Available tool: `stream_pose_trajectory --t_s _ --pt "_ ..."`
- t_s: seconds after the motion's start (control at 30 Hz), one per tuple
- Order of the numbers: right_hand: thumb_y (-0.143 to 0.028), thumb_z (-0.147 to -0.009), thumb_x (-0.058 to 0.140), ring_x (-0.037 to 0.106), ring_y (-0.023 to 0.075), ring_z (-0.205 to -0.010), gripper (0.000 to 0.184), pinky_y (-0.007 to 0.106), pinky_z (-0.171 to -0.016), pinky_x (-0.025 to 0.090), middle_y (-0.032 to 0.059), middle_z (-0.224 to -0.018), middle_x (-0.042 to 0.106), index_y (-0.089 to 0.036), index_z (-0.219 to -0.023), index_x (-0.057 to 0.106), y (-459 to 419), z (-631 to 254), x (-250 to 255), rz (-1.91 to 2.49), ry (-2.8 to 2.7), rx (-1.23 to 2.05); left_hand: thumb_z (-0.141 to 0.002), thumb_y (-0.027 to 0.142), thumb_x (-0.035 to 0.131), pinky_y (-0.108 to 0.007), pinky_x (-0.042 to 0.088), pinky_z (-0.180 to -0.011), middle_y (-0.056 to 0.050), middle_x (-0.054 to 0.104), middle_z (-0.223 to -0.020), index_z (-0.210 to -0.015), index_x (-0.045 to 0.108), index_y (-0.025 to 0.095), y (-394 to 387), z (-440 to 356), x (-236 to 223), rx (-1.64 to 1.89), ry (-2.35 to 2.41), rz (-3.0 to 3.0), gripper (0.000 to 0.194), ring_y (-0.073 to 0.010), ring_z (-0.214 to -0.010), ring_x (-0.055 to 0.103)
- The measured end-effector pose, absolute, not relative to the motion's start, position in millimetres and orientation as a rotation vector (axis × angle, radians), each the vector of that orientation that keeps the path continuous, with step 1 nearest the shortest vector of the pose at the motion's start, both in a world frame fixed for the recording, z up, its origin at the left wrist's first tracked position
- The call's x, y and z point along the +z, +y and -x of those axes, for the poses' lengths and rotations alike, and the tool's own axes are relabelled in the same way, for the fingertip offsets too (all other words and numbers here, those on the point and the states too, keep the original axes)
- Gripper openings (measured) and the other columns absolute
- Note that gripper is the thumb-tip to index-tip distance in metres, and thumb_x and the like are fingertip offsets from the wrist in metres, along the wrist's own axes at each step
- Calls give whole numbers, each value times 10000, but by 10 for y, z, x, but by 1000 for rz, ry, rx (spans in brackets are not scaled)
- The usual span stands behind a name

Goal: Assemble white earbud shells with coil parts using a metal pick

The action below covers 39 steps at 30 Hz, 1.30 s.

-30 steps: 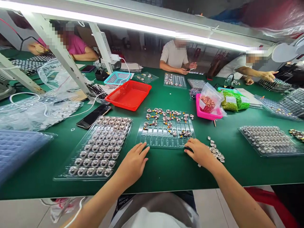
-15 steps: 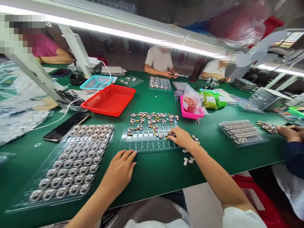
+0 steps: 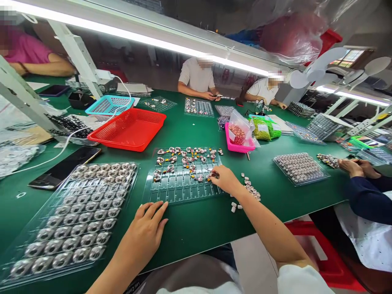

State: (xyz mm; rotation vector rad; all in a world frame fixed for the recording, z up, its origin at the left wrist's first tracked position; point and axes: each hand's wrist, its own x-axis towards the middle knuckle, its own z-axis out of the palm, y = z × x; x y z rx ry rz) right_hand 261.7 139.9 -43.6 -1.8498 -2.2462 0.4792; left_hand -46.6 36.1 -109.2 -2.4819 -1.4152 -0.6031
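A clear plastic tray (image 3: 180,190) with a grid of pockets lies on the green table in front of me; small wired parts (image 3: 183,157) are scattered over its far half. My left hand (image 3: 147,228) lies flat, fingers spread, at the tray's near left corner. My right hand (image 3: 222,178) rests on the tray's right side with its fingers pinched on a small wired part. Several small white pieces (image 3: 248,190) lie on the table just right of that hand.
A clear tray of round metal parts (image 3: 76,212) sits left, a phone (image 3: 64,167) beyond it. Red basket (image 3: 130,129), blue basket (image 3: 108,105), pink tray with bagged parts (image 3: 239,139) stand farther back. Another parts tray (image 3: 298,167) lies right. People work opposite and at right (image 3: 361,179).
My view has swung to the right. My right hand has moved from the tray's near right corner up onto the tray and pinched a part. The left hand stays at the near left corner.
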Motion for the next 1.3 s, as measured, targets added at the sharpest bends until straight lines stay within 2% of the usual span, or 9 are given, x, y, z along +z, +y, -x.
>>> stream_pose_trajectory --t_s 0.17,0.23,0.3,0.43,0.53,0.8,1.03,1.17,1.3 --pt "-253 -906 614 527 145 -801 84 268 -744 397 30 -884 585 -170 -898 627 941 -2426 -361 1662 -2213 623 -920 265 543 -476 587 -994 -75 667 -1270 -1279 654 165 280 440 -983 -607 -1626 2561 389 -286 -1177 564" --pt "-250 -902 609 531 138 -774 74 272 -715 403 18 -887 582 -189 -934 637 701 -2287 -389 1604 -2228 725 -928 260 528 -483 579 -1018 -77 645 -1319 -1269 654 163 219 381 -924 -696 -1683 2574 376 -302 -1274 525" --pt "-246 -902 616 548 145 -792 74 288 -724 413 14 -904 586 -198 -951 646 494 -2150 -449 1576 -2256 832 -931 243 525 -458 559 -1062 -71 616 -1368 -1304 621 183 150 296 -875 -840 -1695 2633 390 -272 -1332 494" --pt "-299 -925 643 577 166 -873 317 328 -794 454 32 -1051 598 -238 -1235 620 260 -2013 -575 1578 -2207 937 -915 302 583 -413 552 -1075 -73 615 -1365 -1337 570 203 64 143 -845 -1060 -1697 2810 434 -216 -1306 520" --pt "-305 -927 648 567 146 -835 458 321 -801 479 24 -1052 597 -272 -1371 543 183 -2055 -635 1546 -2113 986 -901 322 612 -409 567 -1035 -85 634 -1327 -1328 566 196 76 92 -869 -1096 -1739 2869 448 -209 -1232 565" --pt "-232 -962 531 574 112 -724 318 255 -656 502 34 -1010 630 -231 -1269 611 3 -2111 -734 1538 -1933 902 -898 258 606 -419 561 -992 -77 678 -1236 -1298 591 172 171 -48 -923 -1059 -1739 2985 410 -218 -1146 563" --pt "-323 -950 605 689 166 -943 301 243 -805 574 81 -1091 695 -170 -1206 642 -69 -2182 -755 1546 -1556 1030 -902 227 575 -465 560 -985 -75 679 -1250 -1273 630 187 201 -84 -950 -958 -1744 3003 377 -246 -1134 550" --pt "-341 -961 607 685 174 -986 300 230 -788 568 84 -1161 689 -192 -1220 640 -150 -2172 -723 1511 -1462 1092 -904 299 598 -466 532 -1053 -98 630 -1338 -1345 563 186 153 -63 -866 -1173 -1724 2985 456 -240 -1253 530" --pt "-250 -978 570 657 120 -873 206 182 -710 530 20 -1052 688 -264 -1170 644 -184 -2090 -556 1374 -1613 1022 -879 309 657 -349 509 -1079 -71 637 -1331 -1347 557 225 102 -31 -717 -1598 -1679 3132 485 -162 -1258 556"
